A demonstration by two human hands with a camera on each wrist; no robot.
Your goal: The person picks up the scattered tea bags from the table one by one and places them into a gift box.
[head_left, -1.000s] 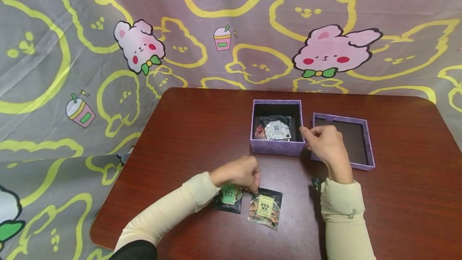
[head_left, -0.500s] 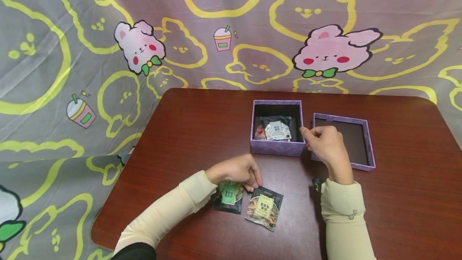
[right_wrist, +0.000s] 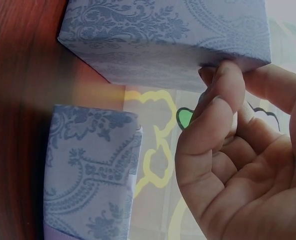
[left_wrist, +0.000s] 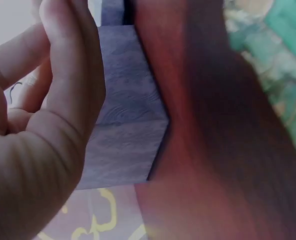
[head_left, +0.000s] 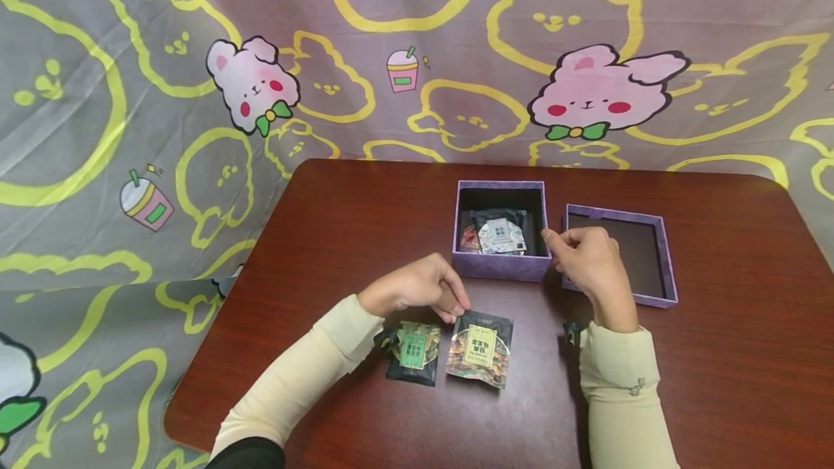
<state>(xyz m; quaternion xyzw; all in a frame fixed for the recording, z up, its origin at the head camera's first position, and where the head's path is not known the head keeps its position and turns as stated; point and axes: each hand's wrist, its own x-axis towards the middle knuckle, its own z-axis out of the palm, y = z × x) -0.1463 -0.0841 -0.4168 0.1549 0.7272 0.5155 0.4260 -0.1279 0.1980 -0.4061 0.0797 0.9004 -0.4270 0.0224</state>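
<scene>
My left hand pinches the top left corner of a sachet with a yellow label, raised a little toward the box. Beside it on the table lies a second sachet with a green label. My right hand pinches the right wall of the open purple box near its front corner; the right wrist view shows thumb and fingertips at the box's edge. Inside the box are a silver-and-black sachet and a reddish one partly under it.
A purple box lid lies inside up to the right of the box, partly behind my right hand. The brown wooden table ends at a patterned cloth backdrop behind and at the left.
My left hand has drawn the yellow-labelled sachet up and away from me toward the box, uncovering more of the green-labelled one. The right hand stays at the box wall.
</scene>
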